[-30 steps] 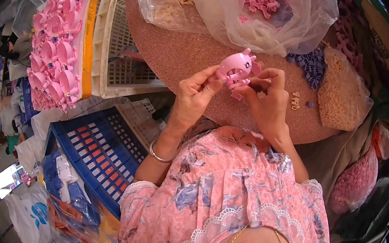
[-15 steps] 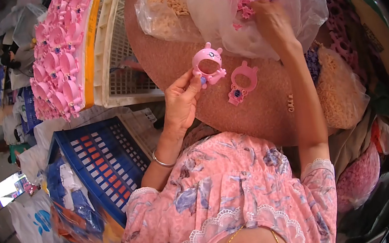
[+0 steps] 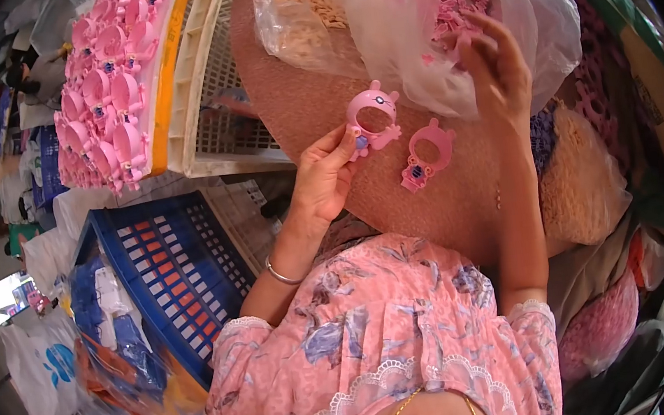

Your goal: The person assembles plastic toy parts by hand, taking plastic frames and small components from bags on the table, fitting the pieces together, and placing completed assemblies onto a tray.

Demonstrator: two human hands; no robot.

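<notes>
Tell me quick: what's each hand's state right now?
Left hand: closed, holding a pink animal-shaped frame.
Right hand: curled over the bag of pink pieces; whether holding one cannot be told.

I see a pink eared animal figure (image 3: 362,105) with a wide round opening and blue patch, held tilted in the left hand (image 3: 322,179); near it, another pink eared frame (image 3: 446,146), dark-marked, lies on the table (image 3: 397,199), ears pointing away.

Smooth, glossy plastic on the figure (image 3: 375,101) here, matt, grainy tabletop (image 3: 465,212), sheer, crinkled plastic bag (image 3: 396,38), shiny metal bangle (image 3: 280,277), cloth blouse (image 3: 362,320)!
</notes>
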